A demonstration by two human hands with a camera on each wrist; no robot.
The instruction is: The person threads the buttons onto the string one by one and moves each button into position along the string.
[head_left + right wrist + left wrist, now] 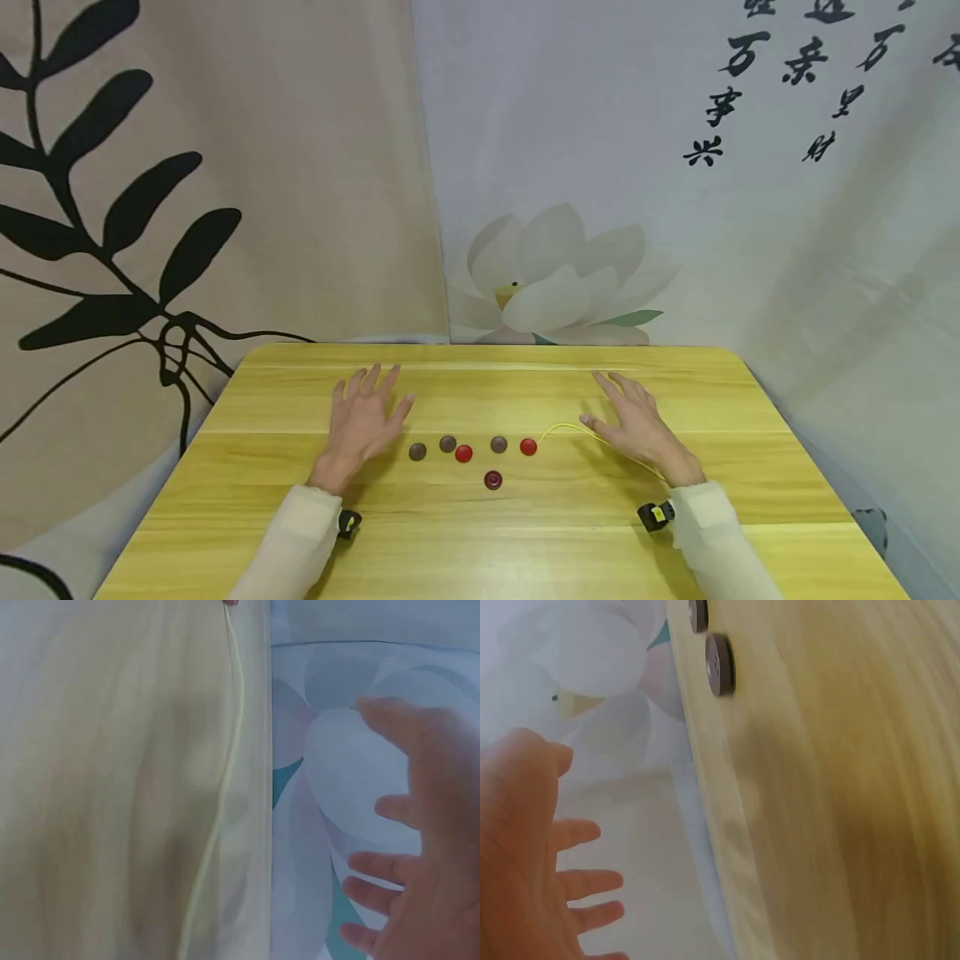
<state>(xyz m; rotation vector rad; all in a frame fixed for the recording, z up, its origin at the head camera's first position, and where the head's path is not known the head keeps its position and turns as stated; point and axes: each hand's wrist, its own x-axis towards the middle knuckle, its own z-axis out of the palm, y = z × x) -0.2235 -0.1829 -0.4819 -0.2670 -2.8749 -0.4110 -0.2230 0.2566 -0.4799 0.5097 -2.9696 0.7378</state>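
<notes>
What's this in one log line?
left hand: empty | right hand: empty | wood-grain table: three brown buttons, two red buttons, one maroon button | yellow cord: reaches rightmost red button

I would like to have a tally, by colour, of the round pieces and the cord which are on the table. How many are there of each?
Brown round pieces: 3
Bright red round pieces: 2
Dark red round piece: 1
Yellow cord: 1
Total: 7

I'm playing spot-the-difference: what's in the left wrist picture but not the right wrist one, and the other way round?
Only the left wrist view shows the left grip, two brown discs and the printed flower's yellow middle. Only the right wrist view shows the right grip, yellow string and a reddish sliver. Both show the wooden table and flower petals.
</notes>
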